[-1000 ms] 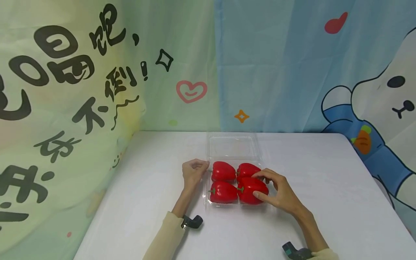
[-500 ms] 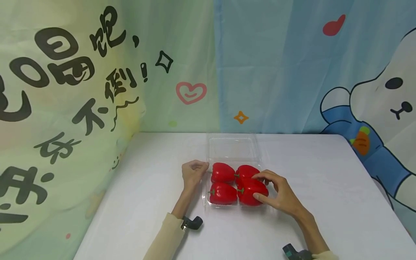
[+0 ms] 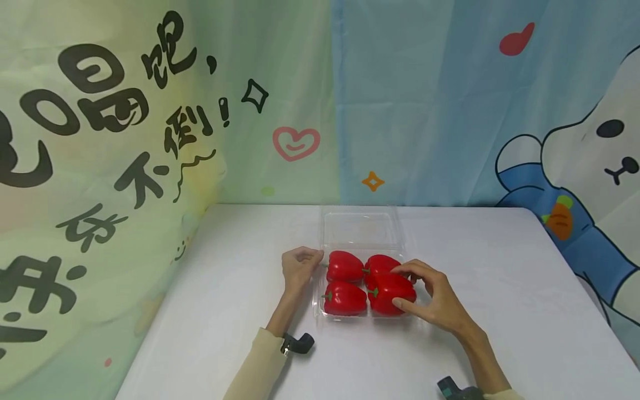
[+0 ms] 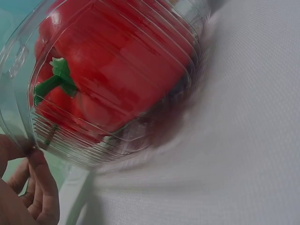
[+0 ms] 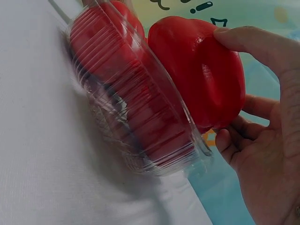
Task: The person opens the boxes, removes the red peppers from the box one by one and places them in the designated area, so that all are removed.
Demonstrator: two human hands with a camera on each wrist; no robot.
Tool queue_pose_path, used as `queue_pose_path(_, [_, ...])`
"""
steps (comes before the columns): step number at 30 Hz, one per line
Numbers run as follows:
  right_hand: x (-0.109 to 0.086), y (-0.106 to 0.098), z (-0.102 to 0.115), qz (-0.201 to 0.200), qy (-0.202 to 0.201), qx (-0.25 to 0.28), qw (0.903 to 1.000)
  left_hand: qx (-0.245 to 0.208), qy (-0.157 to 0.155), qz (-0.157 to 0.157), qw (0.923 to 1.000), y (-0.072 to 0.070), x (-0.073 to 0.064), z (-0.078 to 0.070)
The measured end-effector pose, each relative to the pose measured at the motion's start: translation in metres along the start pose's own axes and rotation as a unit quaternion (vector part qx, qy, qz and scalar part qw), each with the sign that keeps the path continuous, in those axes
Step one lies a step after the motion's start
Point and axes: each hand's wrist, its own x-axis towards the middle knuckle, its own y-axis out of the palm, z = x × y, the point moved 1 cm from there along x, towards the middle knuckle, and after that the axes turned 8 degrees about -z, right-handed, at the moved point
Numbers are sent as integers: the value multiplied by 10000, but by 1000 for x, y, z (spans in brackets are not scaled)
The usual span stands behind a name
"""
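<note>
At tray (image 3: 319, 306) edges, hands (image 3: 301, 268) (image 3: 436, 297) (pinching), peppers (image 3: 346, 299), tabletop (image 3: 500, 266) around

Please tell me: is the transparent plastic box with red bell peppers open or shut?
The transparent plastic box is open: its clear rectangular lid lies back on the far side, leaving the red bell peppers uncovered.

Glossy smooth red peppers (image 3: 346, 298); clear ribbed plastic container (image 5: 161, 169); matt tablecloth (image 3: 240, 250)
</note>
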Motion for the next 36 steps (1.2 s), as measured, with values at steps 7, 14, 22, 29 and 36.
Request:
queue_pose_path(7, [0,-5,3,-64,-11,13,10000,-17,1,11,10000,0,1,0])
queue_pose_path(14, [0,-8,5,-237,-6,-1,9997,42,-41,77,10000,-2,2,-1])
queue_pose_path(22, [-2,-13,5,-408,-110,119,9990,6,-258,104,9996,-2,0,-4])
queue_pose_path(29, [-5,-18,3,-616,-20,-6,9981,39,-87,152,9998,-2,-1,-3])
queue_pose_path(36, [-3,-21,2,-798,-110,-25,9967,44,75,109,9999,-2,0,-2])
